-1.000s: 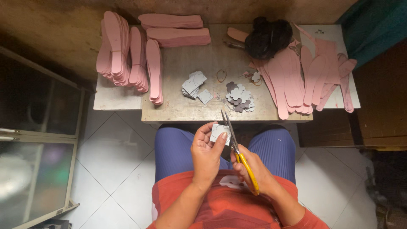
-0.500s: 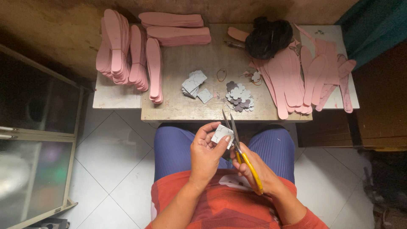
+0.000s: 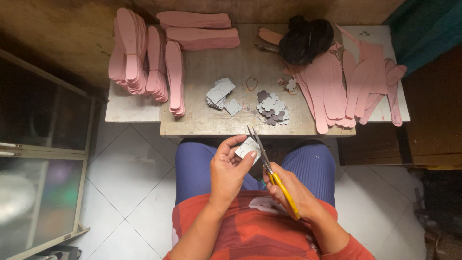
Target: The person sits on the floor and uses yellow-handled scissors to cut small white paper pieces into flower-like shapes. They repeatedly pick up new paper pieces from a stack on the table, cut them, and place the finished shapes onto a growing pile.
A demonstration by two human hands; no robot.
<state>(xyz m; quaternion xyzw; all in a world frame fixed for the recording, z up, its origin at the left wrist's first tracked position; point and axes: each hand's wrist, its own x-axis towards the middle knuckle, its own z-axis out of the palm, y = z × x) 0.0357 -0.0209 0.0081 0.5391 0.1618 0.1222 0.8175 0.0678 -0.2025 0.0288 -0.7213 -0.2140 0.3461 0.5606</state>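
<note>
My left hand [image 3: 230, 168] pinches a small grey card piece [image 3: 248, 149] above my lap. Yellow-handled scissors [image 3: 269, 168] are gripped in my right hand [image 3: 288, 190], with the blades slightly apart and cutting into the piece's right edge. Both hands are just in front of the wooden table [image 3: 207, 118]. On the table lie a stack of uncut grey squares [image 3: 219, 93] and a pile of cut grey flower shapes [image 3: 272, 107].
Stacks of pink sole-shaped pieces [image 3: 144, 58] fill the table's left and back; more pink soles [image 3: 346, 82] fan out on the right beside a black bundle [image 3: 305, 41]. A rubber band [image 3: 251, 83] lies mid-table. A glass-fronted cabinet [image 3: 38, 159] stands at left on white floor tiles.
The scissors have worked a little further around the grey piece, and my left hand has turned it slightly. Everything on the table is as before.
</note>
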